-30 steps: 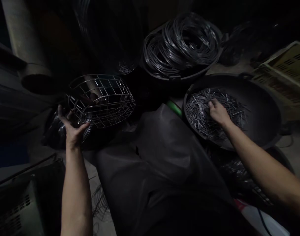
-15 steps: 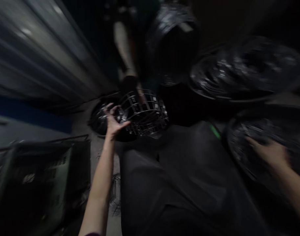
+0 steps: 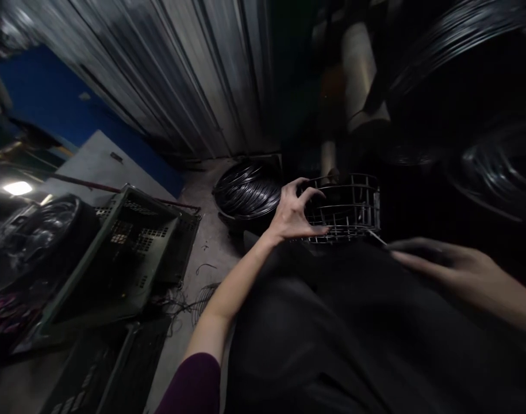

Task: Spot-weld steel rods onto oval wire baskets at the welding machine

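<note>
A round wire basket [image 3: 361, 207] stands in front of me, under a machine's pale cylinder [image 3: 360, 69]. My left hand [image 3: 296, 213] is at the basket's left side, its fingers curved and spread apart over the wires; whether they press on the rim is hard to tell. To the right of the basket, my right hand [image 3: 439, 261] pinches a thin metal rod [image 3: 377, 237] between thumb and fingers. The rod's far tip points to the lower right part of the basket. Dark cloth [image 3: 323, 322] covers my lap below both hands.
A coil of black wire [image 3: 248, 190] lies left of the basket. Green plastic crates [image 3: 159, 241] stand on the left, near loose wire on the floor [image 3: 206, 287]. Corrugated metal [image 3: 180, 75] rises behind. More wire coils [image 3: 499, 167] are at the right.
The view has swung left, so the basket appears farther right. My right hand has come from the dark pile at the right to the basket and now holds a thin rod.
</note>
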`<state>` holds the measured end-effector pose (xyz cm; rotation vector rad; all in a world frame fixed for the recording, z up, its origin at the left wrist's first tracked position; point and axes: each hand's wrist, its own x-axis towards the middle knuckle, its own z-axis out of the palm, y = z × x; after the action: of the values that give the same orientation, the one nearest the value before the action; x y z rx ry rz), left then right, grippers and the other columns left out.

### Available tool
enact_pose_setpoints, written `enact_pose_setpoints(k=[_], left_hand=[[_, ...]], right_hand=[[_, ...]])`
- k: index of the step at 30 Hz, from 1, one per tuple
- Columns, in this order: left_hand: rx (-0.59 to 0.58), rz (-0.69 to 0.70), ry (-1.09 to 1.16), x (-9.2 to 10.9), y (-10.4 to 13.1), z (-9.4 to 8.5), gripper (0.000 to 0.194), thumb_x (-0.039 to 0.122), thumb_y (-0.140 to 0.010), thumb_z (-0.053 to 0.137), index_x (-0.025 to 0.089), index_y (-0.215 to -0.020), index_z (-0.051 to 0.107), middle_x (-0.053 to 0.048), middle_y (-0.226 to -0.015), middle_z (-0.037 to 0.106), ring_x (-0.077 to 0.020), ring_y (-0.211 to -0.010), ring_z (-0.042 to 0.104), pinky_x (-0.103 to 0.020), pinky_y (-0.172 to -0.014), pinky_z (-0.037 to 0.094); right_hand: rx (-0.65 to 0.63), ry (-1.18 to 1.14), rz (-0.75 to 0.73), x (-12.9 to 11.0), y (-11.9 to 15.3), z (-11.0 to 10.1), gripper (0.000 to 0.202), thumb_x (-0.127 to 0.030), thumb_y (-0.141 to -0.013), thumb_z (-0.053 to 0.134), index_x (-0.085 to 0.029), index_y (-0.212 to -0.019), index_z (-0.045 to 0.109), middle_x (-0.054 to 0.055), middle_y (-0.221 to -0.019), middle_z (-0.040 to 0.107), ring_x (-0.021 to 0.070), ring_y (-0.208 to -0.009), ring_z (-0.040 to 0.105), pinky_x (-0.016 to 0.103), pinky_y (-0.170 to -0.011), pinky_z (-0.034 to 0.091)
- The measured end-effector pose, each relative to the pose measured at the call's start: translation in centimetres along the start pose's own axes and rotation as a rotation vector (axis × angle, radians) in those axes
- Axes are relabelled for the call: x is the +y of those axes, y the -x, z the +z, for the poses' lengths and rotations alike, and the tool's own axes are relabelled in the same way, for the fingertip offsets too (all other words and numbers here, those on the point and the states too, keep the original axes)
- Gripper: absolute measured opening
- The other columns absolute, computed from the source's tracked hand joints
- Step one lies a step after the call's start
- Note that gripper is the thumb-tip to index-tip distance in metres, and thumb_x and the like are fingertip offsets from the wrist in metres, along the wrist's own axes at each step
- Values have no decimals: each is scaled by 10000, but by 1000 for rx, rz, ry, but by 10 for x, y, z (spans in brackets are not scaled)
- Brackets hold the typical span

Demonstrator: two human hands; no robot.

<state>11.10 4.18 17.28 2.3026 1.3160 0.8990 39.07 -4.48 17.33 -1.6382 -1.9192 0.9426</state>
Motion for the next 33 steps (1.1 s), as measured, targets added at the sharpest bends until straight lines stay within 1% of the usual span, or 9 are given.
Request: enact_pose_setpoints(k=[1, 3, 6, 11, 13, 17, 22, 28, 33], left_hand=[[-6, -3, -8, 2, -2, 0, 673, 422, -519, 875, 228, -1103, 603, -149, -1400, 399, -377, -1343, 381, -563, -1109, 353], [-24, -9, -19, 3, -4, 0, 662, 382, -517, 876, 223, -1100, 604, -147, -1404, 389, -379, -1346, 369, -565, -1111, 352], [-47, 2, -27, 2, -4, 1, 677, 347, -502, 880, 213, -1107, 608, -151, -1399, 381, -374, -1345, 358, -557, -1119, 352], [-54, 6, -3, -1, -4, 5, 673, 389, -523, 869, 195, -1113, 610, -171, -1398, 378, -385, -1334, 362, -570, -1107, 364], [-62, 0, 14, 0, -5, 7, 677, 395, -516, 870, 212, -1111, 607, -161, -1396, 387, -390, -1334, 362, -587, -1097, 369], [-64, 9, 42, 2, -7, 10, 710, 405, -497, 868, 208, -1127, 605, -172, -1400, 373, -399, -1336, 358, -591, -1081, 387], [-78, -10, 65, 2, -7, 12, 741, 458, -510, 856, 214, -1158, 594, -175, -1412, 353, -405, -1347, 340, -605, -1070, 397], [-75, -10, 75, 0, -8, 10, 776, 422, -513, 844, 174, -1202, 589, -202, -1399, 347, -415, -1341, 340, -591, -1076, 405], [-81, -35, 97, -1, -14, 6, 766, 440, -497, 862, 224, -1175, 579, -170, -1407, 362, -415, -1351, 338, -619, -1044, 425]], right_hand=[[-89, -180, 122, -19, -14, -2, 474, -676, -764, 602, -263, -941, 757, 72, -854, 736, 264, -774, 697, 359, -630, 578], [-128, -326, 189, -50, -42, -4, 514, -681, -683, 673, -219, -890, 759, 79, -878, 740, 273, -804, 696, 362, -667, 574], [-54, -163, 75, -69, -68, -1, 474, -629, -713, 667, -198, -881, 766, 67, -822, 737, 241, -749, 687, 341, -666, 550], [53, 635, -370, -52, -73, 9, 395, -462, -856, 575, -255, -1155, 731, 51, -904, 750, 214, -657, 673, 276, -469, 408], [52, 802, -521, -46, -68, 10, 372, -369, -896, 528, -278, -1212, 701, 30, -960, 748, 185, -581, 645, 270, -406, 351], [218, 854, -799, -44, -61, 7, 338, -207, -911, 475, -242, -1120, 738, 0, -966, 746, 126, -515, 608, 256, -428, 408], [325, 844, -978, -50, -62, 4, 366, -114, -909, 426, -223, -1036, 751, -4, -916, 751, 107, -528, 618, 241, -435, 423], [386, 868, -1036, -53, -66, 3, 424, -87, -939, 328, -152, -970, 746, -13, -857, 749, 78, -547, 632, 222, -455, 454], [403, 875, -1033, -58, -71, 0, 393, -148, -965, 352, -163, -985, 745, -3, -869, 750, 88, -520, 615, 239, -441, 426]])
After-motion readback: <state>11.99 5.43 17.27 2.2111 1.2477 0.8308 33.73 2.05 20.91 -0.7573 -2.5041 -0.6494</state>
